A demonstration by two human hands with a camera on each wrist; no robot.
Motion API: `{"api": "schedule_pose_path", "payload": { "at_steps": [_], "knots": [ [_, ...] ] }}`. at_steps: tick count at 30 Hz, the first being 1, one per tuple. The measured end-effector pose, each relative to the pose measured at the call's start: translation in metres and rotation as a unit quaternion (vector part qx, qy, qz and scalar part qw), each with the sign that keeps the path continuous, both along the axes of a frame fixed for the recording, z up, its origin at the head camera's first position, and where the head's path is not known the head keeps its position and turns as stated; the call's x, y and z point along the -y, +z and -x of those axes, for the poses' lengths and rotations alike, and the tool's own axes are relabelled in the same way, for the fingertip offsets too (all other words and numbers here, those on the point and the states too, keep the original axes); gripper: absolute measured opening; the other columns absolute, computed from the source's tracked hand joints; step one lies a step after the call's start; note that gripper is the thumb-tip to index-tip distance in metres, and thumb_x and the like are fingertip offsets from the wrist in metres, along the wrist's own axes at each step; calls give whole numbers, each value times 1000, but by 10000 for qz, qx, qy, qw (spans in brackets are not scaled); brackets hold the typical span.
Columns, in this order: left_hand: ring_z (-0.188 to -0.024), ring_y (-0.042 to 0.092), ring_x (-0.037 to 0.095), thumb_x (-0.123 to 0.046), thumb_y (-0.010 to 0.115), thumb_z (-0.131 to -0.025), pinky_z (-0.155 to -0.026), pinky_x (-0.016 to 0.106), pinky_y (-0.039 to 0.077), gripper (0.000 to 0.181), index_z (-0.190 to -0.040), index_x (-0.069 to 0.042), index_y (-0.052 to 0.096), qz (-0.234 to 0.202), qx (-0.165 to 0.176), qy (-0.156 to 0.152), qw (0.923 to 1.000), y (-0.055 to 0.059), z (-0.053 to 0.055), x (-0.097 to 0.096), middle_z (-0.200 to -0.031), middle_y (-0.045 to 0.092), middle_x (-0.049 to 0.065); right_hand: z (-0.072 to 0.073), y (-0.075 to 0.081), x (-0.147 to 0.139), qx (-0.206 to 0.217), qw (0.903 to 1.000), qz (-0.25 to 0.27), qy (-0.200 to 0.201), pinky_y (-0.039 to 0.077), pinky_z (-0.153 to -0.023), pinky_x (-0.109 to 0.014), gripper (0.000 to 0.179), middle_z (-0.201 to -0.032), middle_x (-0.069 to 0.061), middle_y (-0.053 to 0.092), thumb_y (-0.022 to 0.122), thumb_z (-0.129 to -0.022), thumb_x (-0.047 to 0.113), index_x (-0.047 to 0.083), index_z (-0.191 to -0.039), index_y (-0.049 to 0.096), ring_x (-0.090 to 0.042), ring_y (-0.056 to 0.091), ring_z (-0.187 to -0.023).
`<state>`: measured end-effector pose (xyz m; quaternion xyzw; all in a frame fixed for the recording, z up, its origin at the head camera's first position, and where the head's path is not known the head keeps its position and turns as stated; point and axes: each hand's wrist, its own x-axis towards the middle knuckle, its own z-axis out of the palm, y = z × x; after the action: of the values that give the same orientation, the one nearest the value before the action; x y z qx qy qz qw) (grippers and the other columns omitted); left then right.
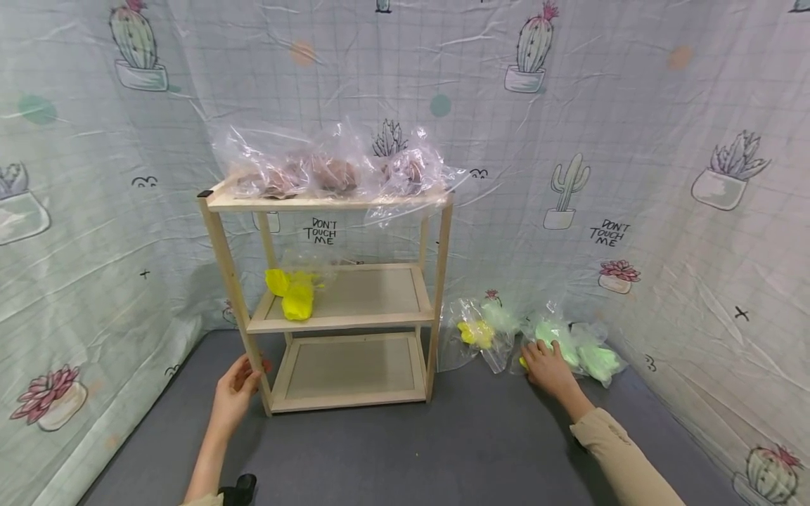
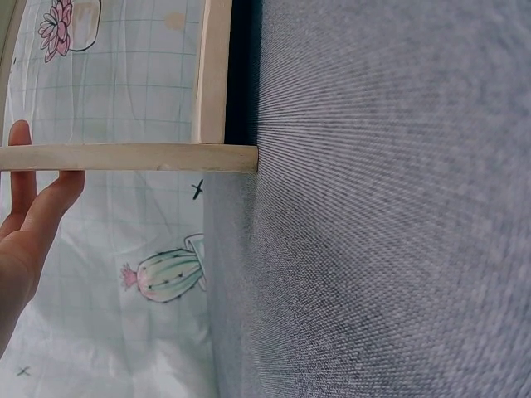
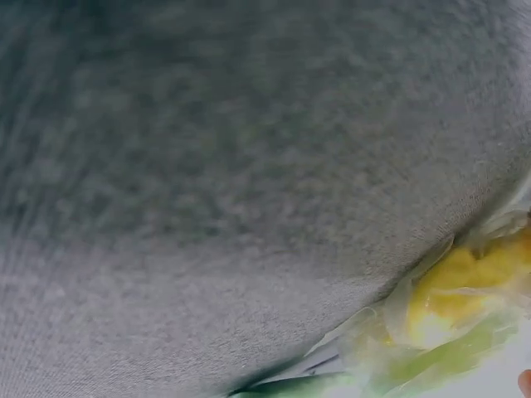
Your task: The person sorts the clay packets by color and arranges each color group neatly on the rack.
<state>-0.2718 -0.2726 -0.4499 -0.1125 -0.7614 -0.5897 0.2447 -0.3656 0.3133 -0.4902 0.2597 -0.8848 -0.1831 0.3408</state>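
Note:
My left hand (image 1: 235,393) is at the lower front left leg (image 1: 231,281) of a wooden shelf, gripping it with the fingers on either side. That leg (image 2: 124,157) crosses between the fingers in the left wrist view. Over on the right, my right hand (image 1: 549,369) rests on clear bags with pale green lumps (image 1: 557,337). A bit of yellow (image 1: 523,362) shows under its fingertips. In the right wrist view, a bagged yellow lump (image 3: 465,286) lies close to one fingertip; I cannot tell whether the fingers pinch its bag.
Bagged brown lumps (image 1: 334,173) line the shelf's top board. A bagged bright yellow thing (image 1: 297,295) lies at the left of the middle board (image 1: 380,292). Between shelf and right hand sits another bagged yellow lump (image 1: 476,334). A cactus-print curtain (image 1: 493,126) surrounds the grey surface (image 1: 380,457).

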Motion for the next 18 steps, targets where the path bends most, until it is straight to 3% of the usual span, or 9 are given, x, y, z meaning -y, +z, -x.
{"api": "schedule_pose_path", "payload": {
  "at_steps": [4,8,12,16,18],
  "knots": [
    [-89,58,-7,-7,47,-91,-67,13,47,31,-121,0,48,-10,-7,-70,10000,-1,0,1,-96,61,-19,0,-2,-2,-358,9991,-6,243,35,-74,-50,30,-88,-11,49,69,-65,20,4,-84,52,-31,44,-81],
    [-90,58,-6,-9,46,-91,-67,14,47,32,-122,0,48,1,28,-102,9999,-2,0,2,-97,61,-19,-3,-1,-2,-416,9985,-56,343,35,-72,-50,40,-85,-10,47,75,-64,34,7,-79,49,-29,42,-78],
    [-89,58,-7,-9,46,-91,-66,14,47,31,-121,-1,49,22,41,-18,10000,-2,0,2,-95,61,-20,-7,3,-1,-44,9997,-97,227,36,-76,-53,49,-88,-8,50,77,-56,42,11,-83,49,-29,44,-84],
    [-88,58,-7,-8,46,-91,-65,13,47,30,-121,-2,49,-51,-1,-62,10000,-2,1,2,-95,60,-21,-10,5,-3,459,9989,-80,103,34,-79,-54,47,-89,-6,52,80,-60,35,15,-92,52,-28,46,-88],
    [-89,58,-7,-7,46,-91,-66,13,47,30,-121,-2,49,-127,-34,-120,9998,-2,1,2,-95,61,-20,-11,7,-4,500,9985,-124,157,34,-79,-53,46,-87,-6,53,81,-60,30,15,-93,53,-27,47,-88]
  ]
}}
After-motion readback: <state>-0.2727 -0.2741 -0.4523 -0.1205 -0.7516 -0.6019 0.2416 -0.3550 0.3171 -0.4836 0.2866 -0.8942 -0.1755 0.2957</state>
